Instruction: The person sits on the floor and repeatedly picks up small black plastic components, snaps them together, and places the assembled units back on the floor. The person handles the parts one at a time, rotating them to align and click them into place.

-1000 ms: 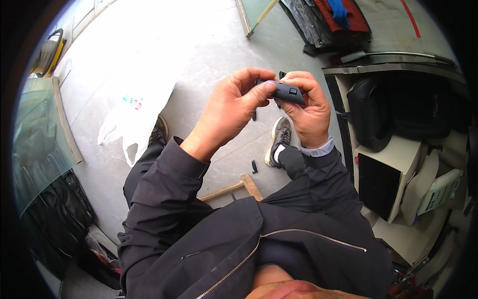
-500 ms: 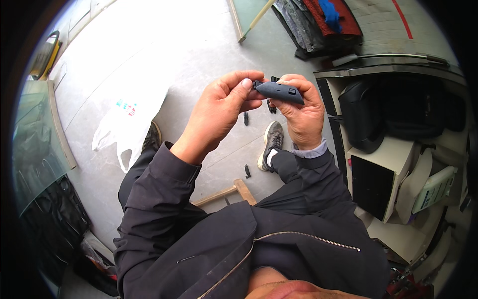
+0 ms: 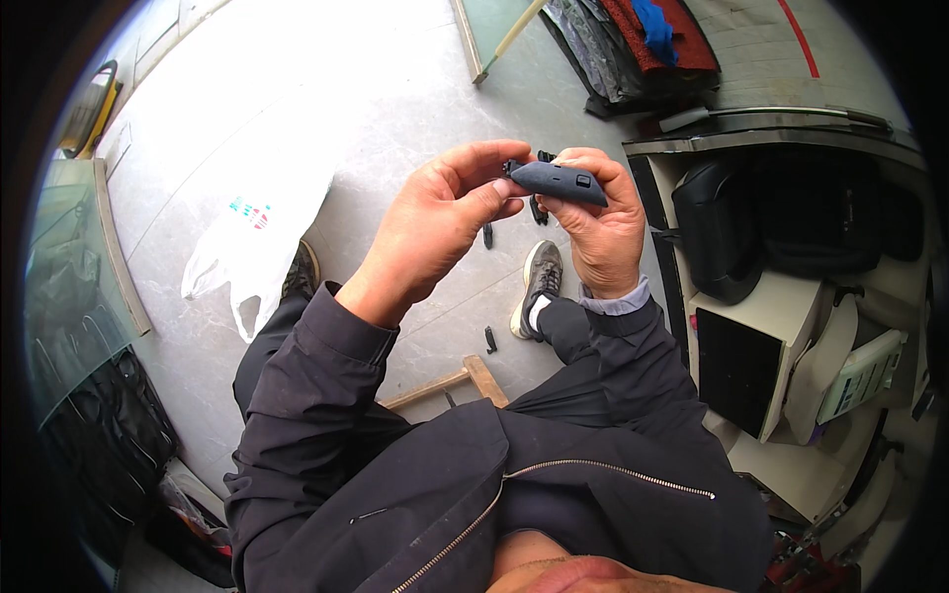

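Note:
My right hand [image 3: 605, 222] grips a long dark grey plastic housing [image 3: 549, 179] between thumb and fingers. The housing tapers at its left end and has a small black square [image 3: 583, 181] near its right end. At the tapered end sits a small black fitting [image 3: 510, 168], and the curled fingers of my left hand [image 3: 450, 208] close around it, thumb below and index finger above. What the left fingertips press on is partly hidden. On the floor below lie small black plastic parts [image 3: 488, 235], another such part [image 3: 490, 340] lying nearer to me.
A white plastic bag [image 3: 247, 257] lies at left, beside my foot. A wooden frame [image 3: 484, 381] is close in front of my lap. At right stands a shelf unit with black bags [image 3: 717, 232]. Glass panels [image 3: 84, 247] lean at far left; a red-and-black bundle [image 3: 633, 49] lies beyond.
My left thumb has slid down off the tip of the housing, so more of the black fitting shows. The housing has tilted slightly in my right hand, which otherwise stays in place.

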### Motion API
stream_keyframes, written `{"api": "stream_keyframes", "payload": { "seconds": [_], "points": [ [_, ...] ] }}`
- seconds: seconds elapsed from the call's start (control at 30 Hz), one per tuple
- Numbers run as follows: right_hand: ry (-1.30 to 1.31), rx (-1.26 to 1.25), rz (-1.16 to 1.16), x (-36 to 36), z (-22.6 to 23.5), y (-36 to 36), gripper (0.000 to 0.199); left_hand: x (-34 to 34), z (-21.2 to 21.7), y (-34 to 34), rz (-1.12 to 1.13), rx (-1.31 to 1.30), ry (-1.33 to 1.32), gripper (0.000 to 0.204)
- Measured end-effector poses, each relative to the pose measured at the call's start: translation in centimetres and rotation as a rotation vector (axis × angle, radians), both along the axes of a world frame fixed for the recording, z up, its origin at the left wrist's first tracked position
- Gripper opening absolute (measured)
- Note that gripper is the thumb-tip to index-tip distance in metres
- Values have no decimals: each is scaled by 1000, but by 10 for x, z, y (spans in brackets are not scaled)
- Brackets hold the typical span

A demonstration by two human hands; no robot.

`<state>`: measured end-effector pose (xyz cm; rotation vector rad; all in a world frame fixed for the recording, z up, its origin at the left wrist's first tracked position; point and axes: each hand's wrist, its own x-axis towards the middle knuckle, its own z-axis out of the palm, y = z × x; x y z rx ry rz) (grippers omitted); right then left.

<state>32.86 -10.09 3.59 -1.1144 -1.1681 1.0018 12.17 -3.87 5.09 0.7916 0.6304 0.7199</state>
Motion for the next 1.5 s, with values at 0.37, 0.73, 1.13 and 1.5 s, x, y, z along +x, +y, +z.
{"api": "stream_keyframes", "payload": {
  "seconds": [0.37,0.73,1.13,1.5],
  "points": [
    [-71,20,22,-3,-1,1,37,0,-3,-1,14,2,-23,41],
    [-725,125,-41,-14,-6,-1,48,1,-13,0,20,46,36,40],
    [-757,154,-16,-17,3,0,40,-2,-11,-1,65,-43,58,41],
    [-793,115,-73,-17,4,-1,35,-3,-15,3,70,-47,65,41]
  ]
}}
